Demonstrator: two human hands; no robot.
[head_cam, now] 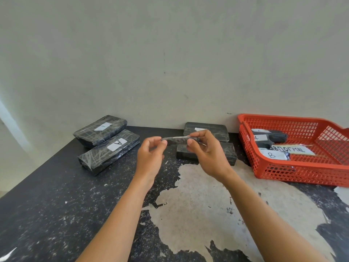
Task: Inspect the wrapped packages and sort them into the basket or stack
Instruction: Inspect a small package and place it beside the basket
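Both hands pinch one wrapped package (pixel 176 139) edge-on above the worktop (pixel 56 214): left hand (pixel 150 157) at its left end, right hand (pixel 205 154) at its right. The red basket (pixel 294 173) sits at three o'clock, two labelled packages (pixel 108 144) at ten.

Glossy clear film wraps the black packages (pixel 109 153); the red basket (pixel 294 167) is plastic lattice; the tabletop (pixel 56 214) is worn, flaking.

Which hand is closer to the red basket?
Right. The right hand is nearer the red basket, which stands to its right. The left hand is farther left, at the held package's other end.
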